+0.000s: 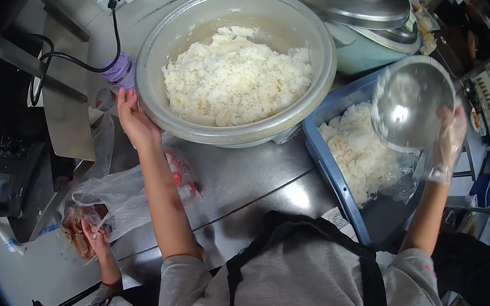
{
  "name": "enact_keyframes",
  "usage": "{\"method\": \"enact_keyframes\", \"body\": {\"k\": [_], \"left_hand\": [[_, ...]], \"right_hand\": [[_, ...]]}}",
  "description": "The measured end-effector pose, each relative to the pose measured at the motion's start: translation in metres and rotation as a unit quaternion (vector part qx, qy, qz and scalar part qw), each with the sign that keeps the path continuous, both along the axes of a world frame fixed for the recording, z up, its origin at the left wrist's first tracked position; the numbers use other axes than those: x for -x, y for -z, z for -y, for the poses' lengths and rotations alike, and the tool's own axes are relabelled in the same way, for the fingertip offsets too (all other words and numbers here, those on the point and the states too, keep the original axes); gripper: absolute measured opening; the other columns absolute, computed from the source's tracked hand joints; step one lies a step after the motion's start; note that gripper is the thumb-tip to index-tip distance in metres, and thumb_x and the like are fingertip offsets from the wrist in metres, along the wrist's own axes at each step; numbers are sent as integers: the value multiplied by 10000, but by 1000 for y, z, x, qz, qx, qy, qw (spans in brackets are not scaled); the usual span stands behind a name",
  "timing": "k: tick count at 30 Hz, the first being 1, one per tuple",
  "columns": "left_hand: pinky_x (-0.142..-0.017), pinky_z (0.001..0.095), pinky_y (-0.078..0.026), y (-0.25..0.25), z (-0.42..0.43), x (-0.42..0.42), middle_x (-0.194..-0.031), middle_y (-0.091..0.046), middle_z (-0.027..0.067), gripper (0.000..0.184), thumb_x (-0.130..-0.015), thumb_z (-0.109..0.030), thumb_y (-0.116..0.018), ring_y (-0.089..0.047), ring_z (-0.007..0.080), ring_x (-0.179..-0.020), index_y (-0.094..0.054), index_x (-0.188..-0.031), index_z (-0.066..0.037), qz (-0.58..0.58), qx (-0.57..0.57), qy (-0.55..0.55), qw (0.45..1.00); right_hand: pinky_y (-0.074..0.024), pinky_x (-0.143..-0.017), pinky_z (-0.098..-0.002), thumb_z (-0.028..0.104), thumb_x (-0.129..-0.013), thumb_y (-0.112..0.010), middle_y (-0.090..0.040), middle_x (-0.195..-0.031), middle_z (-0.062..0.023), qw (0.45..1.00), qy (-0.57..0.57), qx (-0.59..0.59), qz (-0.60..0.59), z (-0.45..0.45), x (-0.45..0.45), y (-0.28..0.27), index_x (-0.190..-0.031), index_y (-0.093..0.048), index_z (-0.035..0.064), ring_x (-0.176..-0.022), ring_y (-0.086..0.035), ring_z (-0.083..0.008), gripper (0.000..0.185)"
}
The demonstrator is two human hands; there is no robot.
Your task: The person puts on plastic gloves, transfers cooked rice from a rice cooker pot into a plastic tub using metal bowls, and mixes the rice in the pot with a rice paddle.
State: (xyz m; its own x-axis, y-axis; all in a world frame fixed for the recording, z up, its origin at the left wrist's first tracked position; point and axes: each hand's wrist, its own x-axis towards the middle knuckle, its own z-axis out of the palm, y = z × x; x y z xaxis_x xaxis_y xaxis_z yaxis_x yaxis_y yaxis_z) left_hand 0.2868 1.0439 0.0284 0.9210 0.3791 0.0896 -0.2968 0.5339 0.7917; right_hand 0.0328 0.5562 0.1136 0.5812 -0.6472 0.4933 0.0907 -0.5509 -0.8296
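A large round rice pot [229, 130] with a pale rim stands on the metal counter, and a heap of cooked white rice [238, 80] fills much of it. At the pot's lower left edge, my left hand [138, 121] has its fingers stretched out against the outer side. My right hand [449, 134], in a clear plastic glove, grips the edge of a shiny metal bowl [414, 103]. The bowl is tilted and blurred by motion above a blue tub [334, 174]. White rice [357, 153] and some clear plastic film [404, 183] lie in that tub.
Behind the tub sits a light green cooker [359, 48] with a metal lid [353, 2] on top. A black cable [115, 41] runs from a wall socket near a purple container [121, 70]. At lower left, another person's hand [96, 239] touches a clear bag holding brown food.
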Motion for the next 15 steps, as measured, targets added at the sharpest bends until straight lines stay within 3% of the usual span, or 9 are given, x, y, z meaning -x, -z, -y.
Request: {"method": "enact_keyframes", "body": {"k": [3,5,6,8,10,12,13,14,15], "left_hand": [[-986,335,-350,3,4,-14,-1256,-441,154,489,-800,-55,-493,-438,224,-1163,-413,-1277,16,13,-39,-11,999],[-1005,347,-326,8,9,-16,-1245,-447,156,465,-796,-43,-490,-427,225,-1175,-425,-1252,16,41,-110,-47,992],[-1009,345,-316,10,9,-14,-1243,-449,157,454,-795,-38,-492,-424,223,-1177,-431,-1241,17,65,-125,-55,989],[-1018,339,-294,10,9,-10,-1254,-447,159,436,-795,-27,-495,-405,224,-1199,-441,-1225,18,82,-153,-59,983],[-1021,341,-291,10,6,-9,-1260,-449,158,437,-791,-21,-498,-404,228,-1204,-446,-1224,14,79,-171,-59,980],[-1035,341,-278,16,1,-11,-1272,-451,167,458,-790,-32,-516,-401,244,-1218,-451,-1240,22,77,-200,-53,975],[-1027,341,-292,19,-2,-11,-1256,-466,162,464,-790,-41,-527,-420,246,-1200,-456,-1244,20,77,-227,-61,969],[-1015,345,-310,20,-3,-14,-1250,-472,157,469,-787,-44,-533,-436,247,-1181,-453,-1245,18,62,-196,-51,977],[-1010,350,-322,26,-8,-20,-1257,-469,156,468,-784,-45,-538,-437,245,-1179,-454,-1241,17,65,-210,-45,975]], "right_hand": [[-361,-634,-195,99,-777,-573,-505,-759,44,990,-31,132,41,-21,-82,-42,-835,-575,63,-698,-439,-52,68],[-454,-706,-264,50,-797,-523,-576,-787,11,934,16,333,127,-44,-159,-40,-890,-596,64,-770,-548,-112,119],[-462,-714,-253,-78,-736,-547,-560,-806,18,937,-71,314,136,-57,-194,-33,-911,-583,55,-773,-542,-99,223],[-493,-714,-307,-46,-723,-596,-618,-862,-38,880,-79,463,65,-118,-235,-33,-969,-566,103,-779,-610,-207,289],[-497,-769,-331,126,-822,-567,-646,-917,-91,852,-149,500,-42,-139,-295,1,-1045,-581,113,-849,-625,-264,224],[-487,-814,-358,182,-862,-527,-642,-972,-129,921,-342,160,-95,-162,-333,54,-1122,-575,102,-931,-611,-280,277],[-476,-839,-385,199,-888,-486,-632,-1015,-143,872,-248,372,-200,-168,-360,80,-1169,-556,79,-990,-590,-281,313],[-525,-722,-392,147,-849,-491,-633,-920,-159,833,-158,519,-107,-172,-370,92,-1050,-567,51,-885,-631,-270,235],[-527,-720,-403,133,-837,-496,-621,-943,-169,823,-139,541,-106,-172,-379,95,-1040,-572,49,-884,-631,-284,232]]}}
